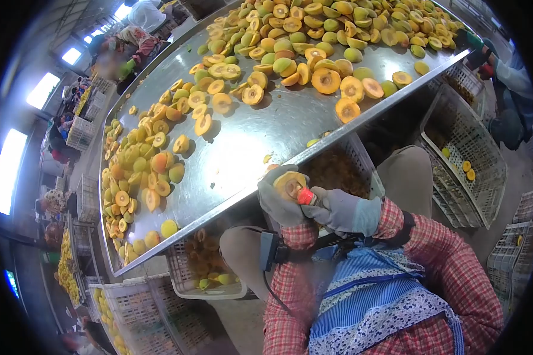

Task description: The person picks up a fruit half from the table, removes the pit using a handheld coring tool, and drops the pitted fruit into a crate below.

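Observation:
My left hand (pixel 276 203), in a grey glove, is closed around a peach half (pixel 289 182) with its cut face turned up; a brown pit area shows in its middle. My right hand (pixel 348 211), also gloved, grips a small tool with a red part (pixel 305 196), which touches the cut face. The tool's working end is hidden in the fruit. Both hands are just off the near edge of the metal table (pixel 237 157). Many halved peaches (pixel 326 80) lie on it, most in a heap at the far side and a smaller pile (pixel 142 165) at the left.
Below the table edge stand a crate (pixel 361 160) with brown contents and another crate (pixel 207 278) with brown and green pieces. Stacked white crates (pixel 465 160) are at the right, more (pixel 139 313) at lower left. Other people work at the far left and upper right.

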Action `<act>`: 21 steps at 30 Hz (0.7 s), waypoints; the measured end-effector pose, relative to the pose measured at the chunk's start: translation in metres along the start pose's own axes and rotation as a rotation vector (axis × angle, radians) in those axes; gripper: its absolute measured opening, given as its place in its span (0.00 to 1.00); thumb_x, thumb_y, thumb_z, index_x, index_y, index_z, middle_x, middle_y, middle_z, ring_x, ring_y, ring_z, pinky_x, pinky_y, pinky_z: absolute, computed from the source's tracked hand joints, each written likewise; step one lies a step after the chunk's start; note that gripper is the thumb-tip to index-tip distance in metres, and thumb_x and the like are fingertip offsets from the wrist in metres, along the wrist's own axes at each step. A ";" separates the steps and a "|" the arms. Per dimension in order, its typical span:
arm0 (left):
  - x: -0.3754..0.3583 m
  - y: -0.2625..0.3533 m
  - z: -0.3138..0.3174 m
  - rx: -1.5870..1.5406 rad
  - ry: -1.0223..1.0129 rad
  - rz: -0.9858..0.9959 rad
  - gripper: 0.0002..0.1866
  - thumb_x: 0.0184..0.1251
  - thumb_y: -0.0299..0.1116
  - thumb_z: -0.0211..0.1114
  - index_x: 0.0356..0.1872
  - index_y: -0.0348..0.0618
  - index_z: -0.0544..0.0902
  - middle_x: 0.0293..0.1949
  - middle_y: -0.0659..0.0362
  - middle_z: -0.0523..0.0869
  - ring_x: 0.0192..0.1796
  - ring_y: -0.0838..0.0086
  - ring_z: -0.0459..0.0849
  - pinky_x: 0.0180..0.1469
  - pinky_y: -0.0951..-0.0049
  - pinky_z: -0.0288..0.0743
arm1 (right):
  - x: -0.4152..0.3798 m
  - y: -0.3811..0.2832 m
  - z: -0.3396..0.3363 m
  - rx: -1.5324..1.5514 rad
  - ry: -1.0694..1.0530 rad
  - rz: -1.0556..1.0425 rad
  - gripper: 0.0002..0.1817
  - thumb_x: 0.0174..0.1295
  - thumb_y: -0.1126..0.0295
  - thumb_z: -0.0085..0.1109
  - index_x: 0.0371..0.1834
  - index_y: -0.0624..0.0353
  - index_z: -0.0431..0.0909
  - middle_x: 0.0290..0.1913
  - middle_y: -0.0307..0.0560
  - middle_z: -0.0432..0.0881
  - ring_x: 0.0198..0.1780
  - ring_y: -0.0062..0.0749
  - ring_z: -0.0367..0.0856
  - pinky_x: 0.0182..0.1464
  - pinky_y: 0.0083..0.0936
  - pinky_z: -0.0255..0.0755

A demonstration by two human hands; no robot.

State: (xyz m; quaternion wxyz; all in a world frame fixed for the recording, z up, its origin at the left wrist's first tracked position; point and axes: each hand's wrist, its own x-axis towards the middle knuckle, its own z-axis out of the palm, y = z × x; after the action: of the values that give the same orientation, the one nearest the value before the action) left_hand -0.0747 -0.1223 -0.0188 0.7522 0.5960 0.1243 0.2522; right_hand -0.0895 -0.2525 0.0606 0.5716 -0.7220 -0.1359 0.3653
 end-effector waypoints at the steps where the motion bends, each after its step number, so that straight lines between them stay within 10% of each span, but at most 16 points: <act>1: 0.001 -0.003 0.000 0.000 -0.002 -0.002 0.30 0.69 0.51 0.32 0.36 0.30 0.72 0.24 0.45 0.79 0.27 0.60 0.80 0.32 0.69 0.78 | 0.000 -0.002 -0.002 -0.055 -0.007 0.038 0.18 0.64 0.57 0.47 0.47 0.61 0.68 0.36 0.55 0.78 0.41 0.45 0.77 0.43 0.31 0.68; 12: -0.001 0.023 0.019 -0.109 -0.046 0.200 0.28 0.70 0.45 0.32 0.36 0.27 0.74 0.25 0.46 0.79 0.27 0.61 0.81 0.32 0.66 0.79 | 0.009 0.009 -0.006 0.096 -0.077 0.005 0.19 0.63 0.56 0.47 0.44 0.63 0.68 0.33 0.54 0.77 0.38 0.45 0.76 0.43 0.31 0.69; 18: -0.002 0.018 0.009 0.012 -0.124 0.262 0.27 0.71 0.43 0.33 0.34 0.28 0.76 0.26 0.48 0.80 0.27 0.64 0.81 0.30 0.70 0.78 | 0.002 0.006 -0.011 -0.305 -0.075 -0.125 0.21 0.62 0.56 0.47 0.48 0.62 0.68 0.34 0.52 0.78 0.37 0.42 0.76 0.42 0.31 0.69; 21: 0.015 0.021 -0.005 0.192 -0.422 0.187 0.27 0.71 0.40 0.32 0.30 0.29 0.77 0.24 0.49 0.81 0.25 0.67 0.81 0.28 0.74 0.78 | 0.001 -0.001 -0.005 -0.068 -0.113 0.180 0.21 0.63 0.55 0.46 0.49 0.61 0.67 0.31 0.53 0.77 0.34 0.43 0.76 0.41 0.31 0.69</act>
State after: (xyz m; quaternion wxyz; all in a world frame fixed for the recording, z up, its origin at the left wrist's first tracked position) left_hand -0.0693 -0.1064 0.0014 0.6749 0.7130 -0.0678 0.1775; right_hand -0.0853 -0.2553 0.0614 0.5033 -0.7285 -0.1147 0.4505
